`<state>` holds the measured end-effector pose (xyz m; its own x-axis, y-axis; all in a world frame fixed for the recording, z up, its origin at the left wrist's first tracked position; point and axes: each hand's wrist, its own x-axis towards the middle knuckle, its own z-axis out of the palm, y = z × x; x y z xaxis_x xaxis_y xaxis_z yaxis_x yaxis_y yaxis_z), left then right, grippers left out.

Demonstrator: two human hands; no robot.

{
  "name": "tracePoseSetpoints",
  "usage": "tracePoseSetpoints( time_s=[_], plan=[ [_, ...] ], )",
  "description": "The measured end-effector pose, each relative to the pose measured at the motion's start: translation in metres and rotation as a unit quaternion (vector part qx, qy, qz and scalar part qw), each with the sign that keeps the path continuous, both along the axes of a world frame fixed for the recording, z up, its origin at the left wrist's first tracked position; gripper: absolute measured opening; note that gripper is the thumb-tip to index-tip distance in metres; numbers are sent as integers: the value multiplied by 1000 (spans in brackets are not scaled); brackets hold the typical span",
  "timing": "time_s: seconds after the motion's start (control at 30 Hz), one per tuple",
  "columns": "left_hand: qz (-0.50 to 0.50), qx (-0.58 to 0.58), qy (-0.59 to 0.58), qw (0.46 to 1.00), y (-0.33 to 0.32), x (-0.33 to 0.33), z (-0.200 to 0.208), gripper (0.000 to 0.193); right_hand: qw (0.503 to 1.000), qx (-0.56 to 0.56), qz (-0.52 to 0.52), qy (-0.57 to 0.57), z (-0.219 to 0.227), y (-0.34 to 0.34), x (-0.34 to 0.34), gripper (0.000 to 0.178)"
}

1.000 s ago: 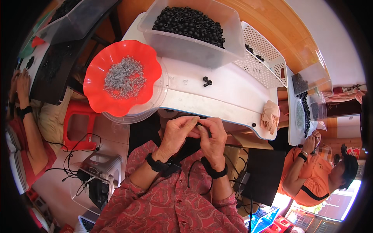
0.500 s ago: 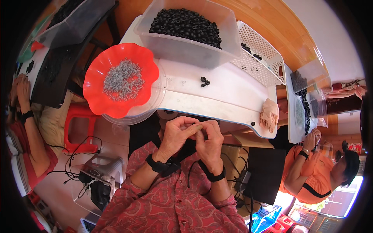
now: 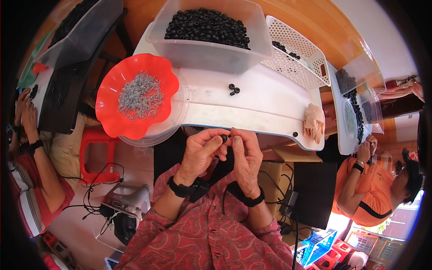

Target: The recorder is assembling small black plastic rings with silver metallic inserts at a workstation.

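In front of my chest, just off the table's near edge, my left hand (image 3: 201, 150) pinches a small black ring-shaped part (image 3: 224, 138) between thumb and fingers. My right hand (image 3: 244, 155) is beside it, thumb and forefinger pressed together close to the part; whatever they grip is too small to make out. On the white table (image 3: 265, 96) lie three similar black parts (image 3: 236, 90). A red scalloped bowl (image 3: 105, 101) to the left carries a heap of tiny grey metallic pieces (image 3: 141, 96). Behind, a clear plastic bin (image 3: 207, 58) holds many black parts.
A white perforated basket (image 3: 310, 67) with some black parts stands at the back right. Near the right table corner lie a beige cloth (image 3: 313, 122) and a single black part (image 3: 295, 134). Co-workers sit left and right. A red stool (image 3: 92, 155) and cables are on the left.
My fingers have parted a little, so the black part now shows in my left hand's pinch. The view has shifted slightly; the things on the table are otherwise unchanged.
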<state>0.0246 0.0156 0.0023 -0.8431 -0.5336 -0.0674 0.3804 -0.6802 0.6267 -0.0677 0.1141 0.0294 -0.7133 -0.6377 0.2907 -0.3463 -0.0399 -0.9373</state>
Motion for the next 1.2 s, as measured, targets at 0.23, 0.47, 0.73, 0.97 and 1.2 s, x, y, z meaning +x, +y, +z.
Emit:
tracePoseSetpoints(
  time_s=[0.23,0.47,0.73,0.97,1.2],
  plan=[
    [33,10,8,999,7,-1,6,27,985,120,91,-81,19,-13,15,71],
    [5,71,75,995,-2,-1,2,25,983,138,102,-64,23,-22,15,74],
    [27,86,19,996,-4,-6,13,24,994,49,89,-33,12,-15,5,46],
    [-16,-3,-6,1000,-16,-9,14,23,997,-9,65,29,19,-16,-9,22],
    [47,20,7,999,-14,-26,30,24,996,-32,28,-81,22,-21,-24,16]
  ],
)
